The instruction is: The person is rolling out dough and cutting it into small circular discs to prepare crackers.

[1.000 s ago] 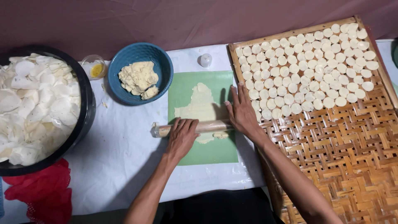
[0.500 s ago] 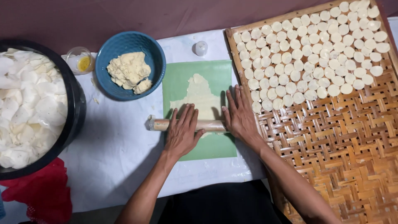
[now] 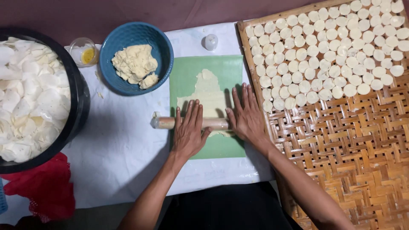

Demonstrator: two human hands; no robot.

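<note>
1. Both hands and the rolling pin (image 3: 170, 123) sit lower on the green mat (image 3: 221, 147) than a moment ago, nearer the person's body.
2. Most of the rolling pin is hidden under the hands. Only its left end and a short bit in the middle show.
3. Some things are cut off at the edges: the black tub (image 3: 79, 108) on the left, the woven tray (image 3: 341, 153) on the right, and the red cloth (image 3: 38, 187) at the bottom.
4. The left hand (image 3: 188, 130) lies flat and open on the pin, fingers straight, pressing down without gripping.
5. The right hand (image 3: 245, 115) is flat and open too, pressing on the pin's right end.
6. One thin, bumpy-edged sheet of pale dough (image 3: 208, 91) lies on the mat, just past the fingers.
7. One round blue bowl (image 3: 123, 81) holds a lumpy heap of dough.
8. One small clear cup (image 3: 83, 51) with something yellow inside stands beside the bowl.
9. One small white cap-like thing (image 3: 210, 41) stands above the mat; I cannot tell what it is.
10. The tray is made of crossed bamboo strips. Too many small round dough discs (image 3: 324, 55) to count lie on it in rows.
11. The tub is full of thin white curly chips (image 3: 25, 98).
</note>
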